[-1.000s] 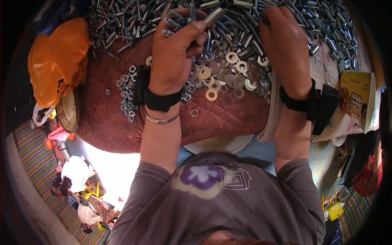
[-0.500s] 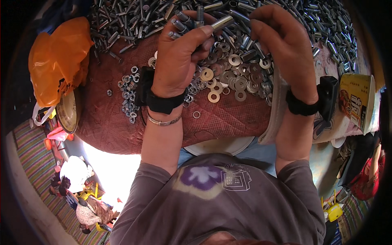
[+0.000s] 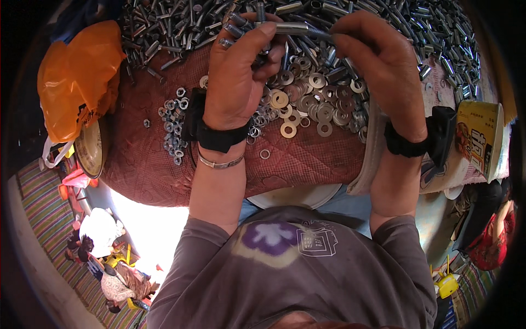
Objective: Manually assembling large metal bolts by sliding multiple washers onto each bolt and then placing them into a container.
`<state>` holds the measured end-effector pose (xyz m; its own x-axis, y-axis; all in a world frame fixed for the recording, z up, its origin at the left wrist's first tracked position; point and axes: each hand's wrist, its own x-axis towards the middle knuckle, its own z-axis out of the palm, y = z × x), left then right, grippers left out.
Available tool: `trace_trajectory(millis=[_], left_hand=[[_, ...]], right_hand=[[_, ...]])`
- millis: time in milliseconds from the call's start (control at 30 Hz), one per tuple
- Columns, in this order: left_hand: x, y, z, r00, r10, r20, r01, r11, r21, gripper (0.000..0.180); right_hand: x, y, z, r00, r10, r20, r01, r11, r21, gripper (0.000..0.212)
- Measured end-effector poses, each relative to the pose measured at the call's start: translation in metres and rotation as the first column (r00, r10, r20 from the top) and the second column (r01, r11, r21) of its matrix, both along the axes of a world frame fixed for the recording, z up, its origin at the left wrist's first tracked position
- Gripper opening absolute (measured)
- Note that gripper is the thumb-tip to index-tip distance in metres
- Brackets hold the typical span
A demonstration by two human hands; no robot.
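My left hand (image 3: 233,82) is closed around several threaded bolts (image 3: 236,21), whose ends stick up between the fingers. Between its thumb and fingers lies a shiny metal sleeve (image 3: 290,27), almost level and pointing right. A threaded bolt (image 3: 318,33) reaches out of the sleeve's right end. My right hand (image 3: 383,71) pinches the tip of that bolt with thumb and forefinger. Flat washers (image 3: 324,112) lie heaped below and between the hands. Hex nuts (image 3: 174,129) are grouped left of my left wrist.
Loose bolts and sleeves (image 3: 164,33) pile up along the far side of the red quilted cloth (image 3: 307,164). An orange plastic bag (image 3: 79,82) hangs at the left above a bowl (image 3: 90,151). A yellow paper tub (image 3: 476,137) stands at right. Other people sit lower left.
The sleeve and bolt have turned from slanting to nearly level. My right thumb and forefinger have come down onto the bolt's tip. My left hand has tilted slightly.
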<state>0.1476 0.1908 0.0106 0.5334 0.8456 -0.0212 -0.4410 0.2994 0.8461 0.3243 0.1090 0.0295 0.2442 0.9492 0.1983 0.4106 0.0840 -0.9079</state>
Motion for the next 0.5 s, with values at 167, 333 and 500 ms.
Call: trace_trajectory(millis=[167, 333, 500], left_hand=[[0.001, 0.003, -0.006, 0.996, -0.052, 0.068, 0.052, 0.999, -0.001, 0.016], [0.003, 0.002, -0.005, 0.988, -0.112, 0.108, 0.111, 0.994, 0.016, 0.018], [0.009, -0.002, -0.004, 0.993, -0.092, 0.074, 0.096, 0.994, -0.043, 0.016]], right_hand=[[-0.008, 0.002, -0.001, 0.995, 0.08, 0.065, -0.085, 0.993, 0.087, 0.008], [-0.015, 0.003, 0.009, 0.999, -0.01, 0.051, 0.007, 0.999, 0.049, 0.006], [-0.022, 0.002, 0.017, 0.994, -0.061, 0.092, 0.051, 0.994, 0.102, 0.007]])
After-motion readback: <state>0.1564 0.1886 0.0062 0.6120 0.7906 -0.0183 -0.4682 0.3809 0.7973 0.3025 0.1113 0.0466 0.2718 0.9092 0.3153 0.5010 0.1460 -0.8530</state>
